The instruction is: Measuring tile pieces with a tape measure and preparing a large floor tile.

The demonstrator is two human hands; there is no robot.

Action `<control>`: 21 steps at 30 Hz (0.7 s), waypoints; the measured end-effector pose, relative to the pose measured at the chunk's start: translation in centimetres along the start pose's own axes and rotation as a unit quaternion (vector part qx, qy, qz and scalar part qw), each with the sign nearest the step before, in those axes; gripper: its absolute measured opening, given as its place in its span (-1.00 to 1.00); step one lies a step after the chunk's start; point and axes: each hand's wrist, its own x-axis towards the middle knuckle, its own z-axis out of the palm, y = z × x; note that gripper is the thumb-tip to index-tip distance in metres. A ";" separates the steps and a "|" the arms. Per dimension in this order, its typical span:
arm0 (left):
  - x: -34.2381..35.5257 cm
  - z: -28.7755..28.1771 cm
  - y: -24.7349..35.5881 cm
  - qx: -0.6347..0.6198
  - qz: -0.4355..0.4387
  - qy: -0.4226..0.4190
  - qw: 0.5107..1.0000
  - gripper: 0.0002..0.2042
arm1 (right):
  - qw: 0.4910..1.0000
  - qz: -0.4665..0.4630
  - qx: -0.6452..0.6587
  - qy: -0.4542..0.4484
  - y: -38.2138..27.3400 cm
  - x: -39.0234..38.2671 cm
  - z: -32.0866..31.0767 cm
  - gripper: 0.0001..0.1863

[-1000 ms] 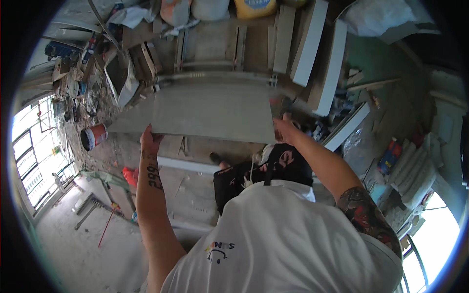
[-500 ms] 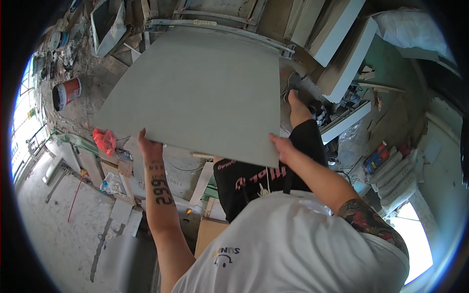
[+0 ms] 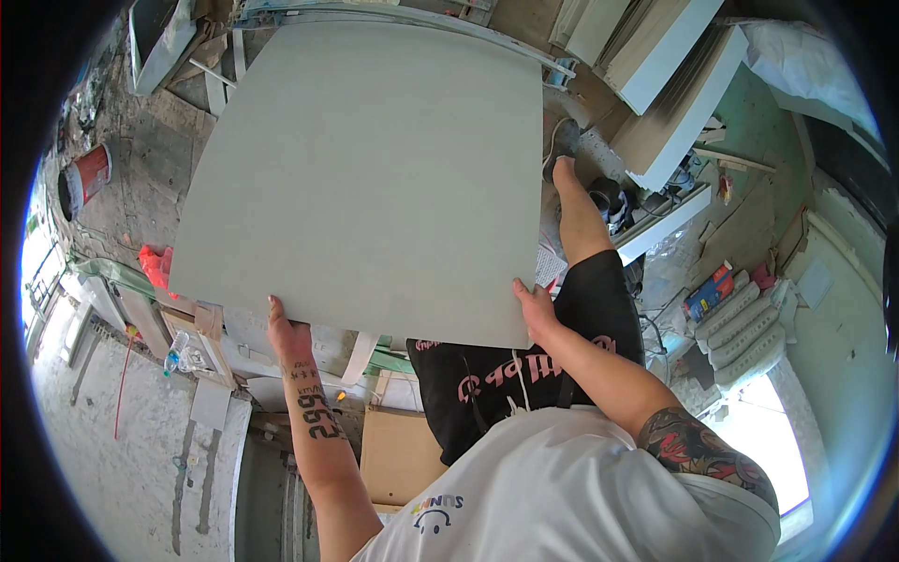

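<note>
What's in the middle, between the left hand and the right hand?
The grey board: in the head view, its near edge fills the stretch from the left hand to the right hand.

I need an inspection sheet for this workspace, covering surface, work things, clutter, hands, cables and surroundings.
Surface: floor, brownish and dirty.
Work things: panel, large, flat, gray; whether its far edge touches the frame is unclear.
Clutter: bucket, red bag and bottle at left; white-edged boards at right.
Hands: left hand grips the near edge; right hand, the near right corner.
Cables: thin dark cord apparently at right; path unclear.
Surroundings: pale wall at right.
</note>
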 end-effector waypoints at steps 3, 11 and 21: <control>0.4 -1.1 -1.6 -0.016 -0.012 0.013 1.000 -0.65 | 1.000 -0.006 -0.009 0.018 0.6 1.2 -0.2 -0.57; 1.7 -2.2 -5.2 -0.076 -0.020 0.045 0.996 -0.66 | 0.994 -0.031 -0.075 0.066 2.7 3.6 -1.1 -0.50; -0.1 -0.1 -4.7 -0.078 -0.026 0.079 0.993 -0.70 | 0.983 -0.013 -0.095 0.156 4.1 4.9 -0.8 -0.38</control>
